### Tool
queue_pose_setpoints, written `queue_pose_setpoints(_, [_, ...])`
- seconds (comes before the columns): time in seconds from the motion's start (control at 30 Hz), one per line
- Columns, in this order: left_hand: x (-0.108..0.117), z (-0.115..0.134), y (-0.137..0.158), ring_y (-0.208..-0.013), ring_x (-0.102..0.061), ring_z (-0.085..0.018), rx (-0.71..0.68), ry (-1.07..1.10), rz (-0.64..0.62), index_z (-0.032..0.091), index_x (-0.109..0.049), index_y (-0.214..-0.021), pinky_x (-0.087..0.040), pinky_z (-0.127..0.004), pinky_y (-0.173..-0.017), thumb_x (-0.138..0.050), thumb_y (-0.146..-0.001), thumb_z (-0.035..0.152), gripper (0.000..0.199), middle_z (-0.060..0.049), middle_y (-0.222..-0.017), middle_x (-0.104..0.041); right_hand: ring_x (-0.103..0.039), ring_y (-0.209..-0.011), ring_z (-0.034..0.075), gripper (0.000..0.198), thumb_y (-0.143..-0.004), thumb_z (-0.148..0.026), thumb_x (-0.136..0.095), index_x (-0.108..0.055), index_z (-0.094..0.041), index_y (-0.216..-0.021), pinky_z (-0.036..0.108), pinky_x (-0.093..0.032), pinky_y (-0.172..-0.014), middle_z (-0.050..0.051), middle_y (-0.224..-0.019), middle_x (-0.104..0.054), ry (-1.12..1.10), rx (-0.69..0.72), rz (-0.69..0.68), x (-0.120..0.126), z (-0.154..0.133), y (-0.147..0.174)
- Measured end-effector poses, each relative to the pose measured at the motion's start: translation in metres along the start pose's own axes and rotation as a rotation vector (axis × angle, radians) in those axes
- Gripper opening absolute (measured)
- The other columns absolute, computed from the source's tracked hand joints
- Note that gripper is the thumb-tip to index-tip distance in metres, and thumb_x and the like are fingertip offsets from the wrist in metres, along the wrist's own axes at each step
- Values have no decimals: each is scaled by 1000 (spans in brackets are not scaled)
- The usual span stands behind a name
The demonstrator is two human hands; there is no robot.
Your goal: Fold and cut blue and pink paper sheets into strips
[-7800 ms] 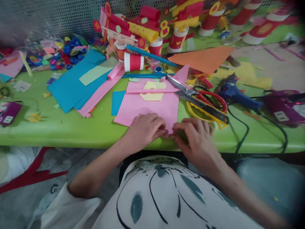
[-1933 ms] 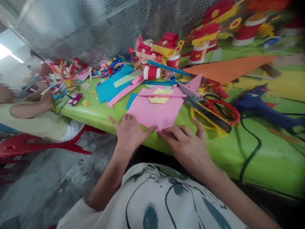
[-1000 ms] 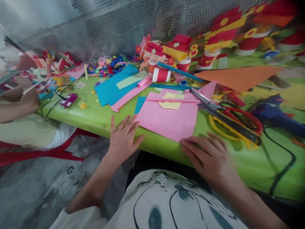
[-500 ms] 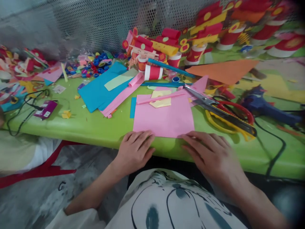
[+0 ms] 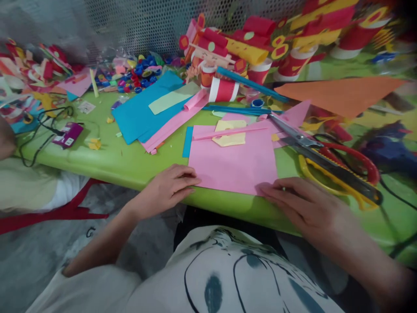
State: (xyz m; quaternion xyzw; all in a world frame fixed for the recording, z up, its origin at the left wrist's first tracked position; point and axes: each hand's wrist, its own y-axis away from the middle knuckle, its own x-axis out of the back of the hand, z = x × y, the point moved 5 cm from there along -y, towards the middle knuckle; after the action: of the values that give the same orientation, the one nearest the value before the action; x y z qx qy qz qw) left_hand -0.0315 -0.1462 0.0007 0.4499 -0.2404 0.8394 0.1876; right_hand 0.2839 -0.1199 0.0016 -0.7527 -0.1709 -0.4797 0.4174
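Note:
A pink craft sheet [image 5: 233, 163] lies flat at the table's front edge. My left hand [image 5: 169, 187] is at its near left corner, thumb and fingertips closed on the edge. At the near right corner, my right hand [image 5: 299, 202] pinches the sheet between thumb and fingers. On the sheet's upper part rest a cream cut-out [image 5: 230, 134] and a thin pink strip [image 5: 202, 135]. A blue piece [image 5: 187, 143] sticks out from under its left side. Scissors [image 5: 342, 158] with red and yellow handles and a yellow utility knife [image 5: 345, 178] lie to the right.
Blue sheets [image 5: 146, 108] and a pink folded strip [image 5: 176, 121] lie to the left. Red paper cups [image 5: 224, 90] with craft figures stand behind. A blurred glue gun [image 5: 391, 145] is at right, a purple box [image 5: 68, 134] with a cord at left. Another person's sleeve [image 5: 29, 182] shows.
My hands have moved outward along the sheet's near edge to its corners, their fingers closing there. The view has shifted, so the table's things sit further right.

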Motion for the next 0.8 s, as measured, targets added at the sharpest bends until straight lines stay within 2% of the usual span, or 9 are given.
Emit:
queue_pose_setpoints(0.17, [3, -11, -5, -118, -73, -23, 40, 53, -97, 25, -80, -129, -62, -39, -105, -64, -111, 35, 27, -10, -125, -76, -71, -97, 22, 33, -106, -13, -52, -75, -21, -128, 35, -55, -77, 10, -114, -79, 206, 203, -20, 2, -6, -3])
queue_pose_setpoints(0.27, [3, -15, -2, -113, -74, -23, 73, 46, -62, 28, -82, -125, -63, -39, -102, -66, -110, 36, 24, -9, -120, -77, -69, -92, 25, 24, -102, -12, -61, -76, -18, -119, 38, -54, -75, 13, -109, -79, 280, 244, 12, -2, -9, -1])
queue_pose_setpoints(0.4, [1, -13, 7, -110, -74, -22, 79, 3, 48, 26, -83, -119, -63, -37, -98, -63, -111, 33, 23, -9, -115, -78, -69, -91, 26, 16, -99, -19, -70, -74, -14, -113, 41, -54, -78, 15, -105, -79, 298, 187, 60, -7, -8, 0])
queue_pose_setpoints(0.57, [0, -6, 10, -102, -73, -20, 110, -19, 168, 22, -79, -109, -60, -34, -91, -61, -112, 31, 20, -8, -109, -77, -69, -90, 25, 16, -105, -23, -62, -72, -19, -117, 40, -53, -79, 10, -100, -77, 226, 63, 23, -12, 2, 0])
queue_pose_setpoints(0.8, [1, -5, 6, -107, -70, -21, 259, 10, 92, 22, -74, -103, -55, -36, -94, -56, -114, 34, 24, -9, -114, -75, -64, -84, 24, 13, -109, -25, -55, -68, -22, -109, 39, -50, -74, 7, -94, -76, 232, 6, -4, -18, 17, -2])
